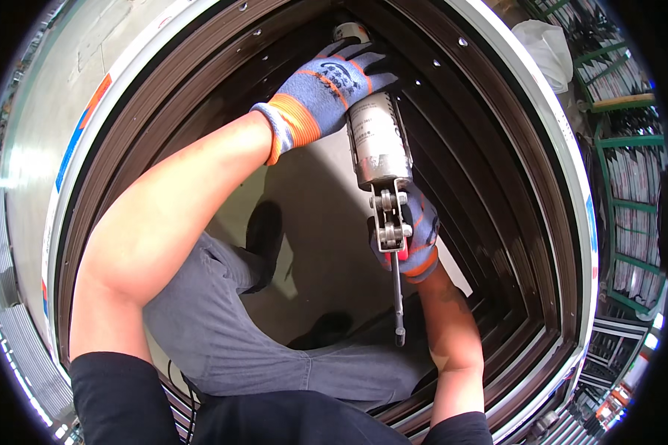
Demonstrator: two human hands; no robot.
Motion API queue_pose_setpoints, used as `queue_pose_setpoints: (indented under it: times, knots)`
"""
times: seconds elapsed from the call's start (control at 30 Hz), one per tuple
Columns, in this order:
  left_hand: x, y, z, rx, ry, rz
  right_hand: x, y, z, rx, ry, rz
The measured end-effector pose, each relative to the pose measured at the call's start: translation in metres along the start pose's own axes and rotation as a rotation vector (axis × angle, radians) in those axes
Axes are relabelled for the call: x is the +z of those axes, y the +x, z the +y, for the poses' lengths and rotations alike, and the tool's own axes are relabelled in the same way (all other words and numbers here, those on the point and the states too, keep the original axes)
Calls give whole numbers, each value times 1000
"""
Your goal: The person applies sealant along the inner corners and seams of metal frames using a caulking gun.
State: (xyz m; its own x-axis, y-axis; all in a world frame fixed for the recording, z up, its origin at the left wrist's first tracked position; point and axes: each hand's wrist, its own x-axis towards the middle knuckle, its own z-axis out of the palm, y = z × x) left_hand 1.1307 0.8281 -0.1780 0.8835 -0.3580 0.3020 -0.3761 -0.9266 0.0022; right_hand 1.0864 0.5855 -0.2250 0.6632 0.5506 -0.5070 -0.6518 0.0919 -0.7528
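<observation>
With the caulking gun (pixel 379 148) steadied by the gloved left hand (pixel 326 93) and gripped by the right hand (pixel 416 237), sealing the dark window frame (pixel 490 148) looked underway, its extent untellable.

Lighting: bright, even, from overhead. Glare washed out the pale sheet (pixel 44 148) at left and the silver cartridge (pixel 377 141). Soft shadows fell on the grey floor (pixel 326 215) inside the dark frame (pixel 497 185). Focus: sharp at centre, smeared toward the rim. Distortion: strong fisheye; straight frame edges bowed; black vignette filled the corners.
</observation>
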Motion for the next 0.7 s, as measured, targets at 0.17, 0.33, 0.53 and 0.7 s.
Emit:
queue_pose_setpoints:
  times: [0.17, 0.33, 0.53, 0.7]
  knots:
    - [0, -2, 5, -12, 5, 2, -9, -14, 0, -94, -45, -242]
    - [1, -1, 6, 8, -14, 2, 2, -23, -2, -486, -585, -100]
    - [1, -1, 3, -12, -36, -62, -10, -16, 0, -214, -163, -187]
    - [-4, -2, 7, -52, -15, -77, -9, -22, -6, -850, -814, -160]
